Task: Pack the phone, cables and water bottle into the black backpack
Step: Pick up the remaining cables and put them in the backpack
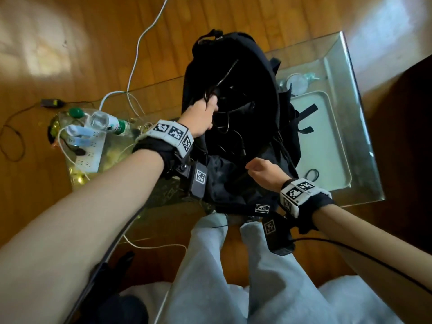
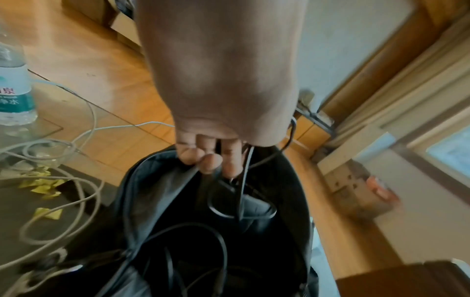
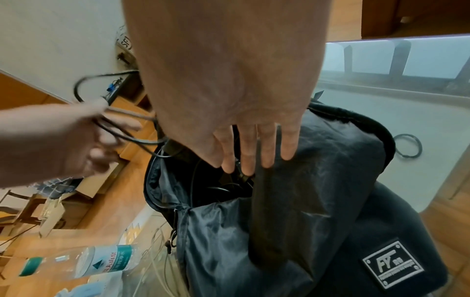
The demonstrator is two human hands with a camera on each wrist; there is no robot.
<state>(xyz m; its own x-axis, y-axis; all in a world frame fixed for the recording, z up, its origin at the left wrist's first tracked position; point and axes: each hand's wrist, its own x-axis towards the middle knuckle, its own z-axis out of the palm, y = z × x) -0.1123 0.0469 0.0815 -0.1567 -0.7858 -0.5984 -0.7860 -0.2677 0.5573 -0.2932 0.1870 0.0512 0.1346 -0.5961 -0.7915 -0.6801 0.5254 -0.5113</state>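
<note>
The black backpack (image 1: pixel 245 73) (image 2: pixel 157 201) (image 3: pixel 330 180) stands open on a glass table. My left hand (image 1: pixel 201 113) (image 2: pixel 208 160) (image 3: pixel 76 140) grips a bundle of black cable (image 1: pixel 225 74) (image 2: pixel 216 211) (image 3: pixel 119 134) over the opening, and the loops hang down into the bag. My right hand (image 1: pixel 261 170) (image 3: pixel 254 150) holds the near flap's edge, its fingers hooked over the grey lining. More black cable lies inside. A clear water bottle (image 1: pixel 109 122) (image 2: pixel 12 84) (image 3: pixel 84 261) with a green label sits left of the bag. I cannot make out the phone.
White cables (image 1: pixel 131 73) (image 2: pixel 63 180) and a white power strip (image 1: pixel 91 146) crowd the table's left side. A white tray (image 1: pixel 327 136) and a black hair tie (image 1: pixel 312 174) (image 3: pixel 406 146) lie to the bag's right. The table's near edge (image 1: pixel 364 197) meets my knees.
</note>
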